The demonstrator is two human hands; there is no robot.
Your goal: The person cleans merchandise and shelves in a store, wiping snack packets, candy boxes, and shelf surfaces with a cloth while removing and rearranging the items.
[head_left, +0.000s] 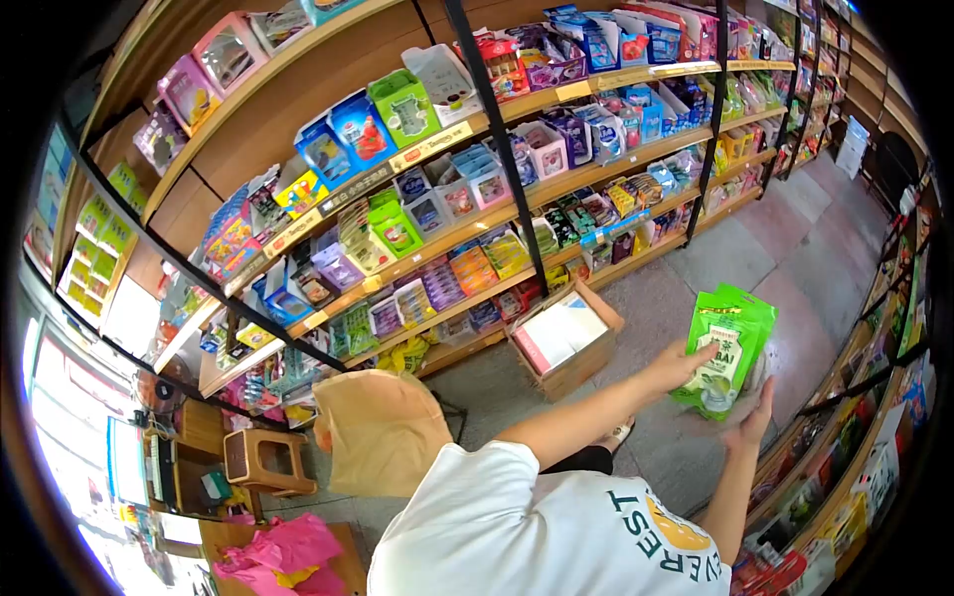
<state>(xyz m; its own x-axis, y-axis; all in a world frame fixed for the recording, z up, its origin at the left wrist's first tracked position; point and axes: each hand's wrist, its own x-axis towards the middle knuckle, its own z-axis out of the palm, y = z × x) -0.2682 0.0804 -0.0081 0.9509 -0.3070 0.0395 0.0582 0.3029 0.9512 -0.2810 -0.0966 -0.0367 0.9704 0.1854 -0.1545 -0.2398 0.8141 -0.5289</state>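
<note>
Two or more bright green snack packets (733,333), overlapping one another, are held up over the floor at the right. The front one has a white label with dark lettering and a picture near its bottom. My left hand (686,366) is closed on the left edge, its thumb lying across the front. At the lower right edge, my right hand (752,422) holds the packets, with some fingers partly hidden.
Shelves (636,74) packed with colourful snack packs run along the far side; another stocked rack (845,477) stands at the right. An open cardboard box (566,343), a big tan bag (383,437), a stool (266,462) and pink plastic bags (278,551) are nearby.
</note>
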